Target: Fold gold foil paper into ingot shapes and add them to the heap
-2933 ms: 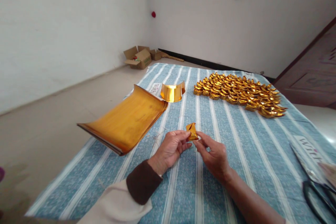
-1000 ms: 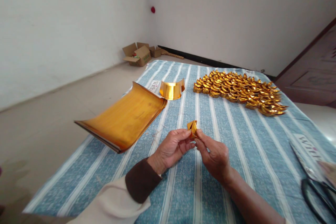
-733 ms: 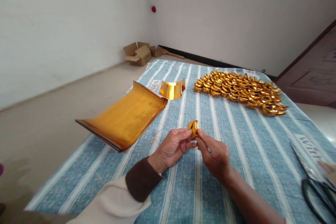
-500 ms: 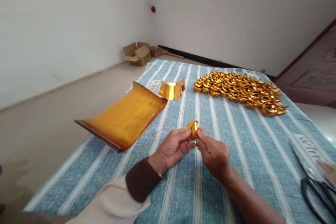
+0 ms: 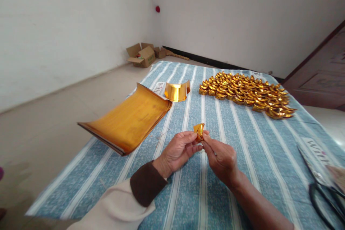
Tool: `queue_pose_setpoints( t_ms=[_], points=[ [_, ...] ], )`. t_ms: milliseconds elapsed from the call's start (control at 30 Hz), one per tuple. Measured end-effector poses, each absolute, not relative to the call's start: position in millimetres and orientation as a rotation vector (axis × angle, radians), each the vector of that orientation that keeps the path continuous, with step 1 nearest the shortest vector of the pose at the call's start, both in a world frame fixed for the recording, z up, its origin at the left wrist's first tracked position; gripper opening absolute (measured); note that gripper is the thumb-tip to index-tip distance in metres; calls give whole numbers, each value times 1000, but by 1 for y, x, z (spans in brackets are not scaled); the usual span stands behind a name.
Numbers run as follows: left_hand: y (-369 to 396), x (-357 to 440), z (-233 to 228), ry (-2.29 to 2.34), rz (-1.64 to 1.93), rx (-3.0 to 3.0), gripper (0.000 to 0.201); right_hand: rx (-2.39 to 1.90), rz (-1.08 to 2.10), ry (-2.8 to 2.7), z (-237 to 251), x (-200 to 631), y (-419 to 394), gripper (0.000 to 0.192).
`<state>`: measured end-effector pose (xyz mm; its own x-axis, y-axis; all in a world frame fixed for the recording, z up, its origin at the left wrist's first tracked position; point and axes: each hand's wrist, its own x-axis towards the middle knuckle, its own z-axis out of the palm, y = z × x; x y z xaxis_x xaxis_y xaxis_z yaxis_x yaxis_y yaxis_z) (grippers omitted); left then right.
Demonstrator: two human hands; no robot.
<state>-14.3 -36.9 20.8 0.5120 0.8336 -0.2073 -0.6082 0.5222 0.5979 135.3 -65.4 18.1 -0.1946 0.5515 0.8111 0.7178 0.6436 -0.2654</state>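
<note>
A small folded piece of gold foil paper (image 5: 198,129) is pinched between my two hands, above the middle of the striped cloth. My left hand (image 5: 179,151) grips its left side between thumb and fingers. On the right side, my right hand (image 5: 221,156) pinches it with thumb and forefinger. The fingers hide its lower part. Left of my hands lies a stack of gold foil sheets (image 5: 132,118) with curled edges. Just beyond the stack stands a curved gold strip (image 5: 176,92). Several folded gold paper ingots (image 5: 242,91) sit in tight rows at the far right.
Black-handled scissors (image 5: 319,183) lie at the right edge of the blue-and-white striped tablecloth (image 5: 188,190). An open cardboard box (image 5: 142,55) stands on the floor beyond the table, by the wall. A dark reddish door (image 5: 320,75) is at the right.
Both hands keep their pinch on the folded gold paper, which looks slightly turned. Otherwise only a tiny shift of the whole view shows.
</note>
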Motion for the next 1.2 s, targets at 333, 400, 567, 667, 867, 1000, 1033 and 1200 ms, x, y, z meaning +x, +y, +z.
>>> queue_pose_setpoints(
  t_ms=[333, 400, 567, 667, 867, 1000, 1033, 1200],
  points=[
    [-38, -13, 18, 496, 914, 466, 20, -1059, -15, -1829, 19, 135, -67, 22],
    [-38, -13, 18, 500, 922, 478, 21, -1066, 17, -1802, 19, 134, -67, 20],
    [-37, -12, 18, 526, 928, 493, 21, -1087, 38, -1782, 18, 133, -67, 18],
    [-37, -12, 18, 526, 926, 489, 20, -1093, 36, -1789, 17, 134, -67, 19],
    [-39, -11, 18, 536, 907, 465, 16, -1099, -14, -1840, 15, 135, -67, 25],
    [-39, -11, 18, 549, 894, 473, 16, -1101, -70, -1864, 16, 134, -68, 26],
    [-39, -11, 18, 549, 893, 474, 16, -1100, -82, -1867, 17, 134, -68, 26],
    [-38, -12, 19, 596, 884, 471, 14, -1067, -66, -1866, 17, 136, -67, 25]
  ],
)
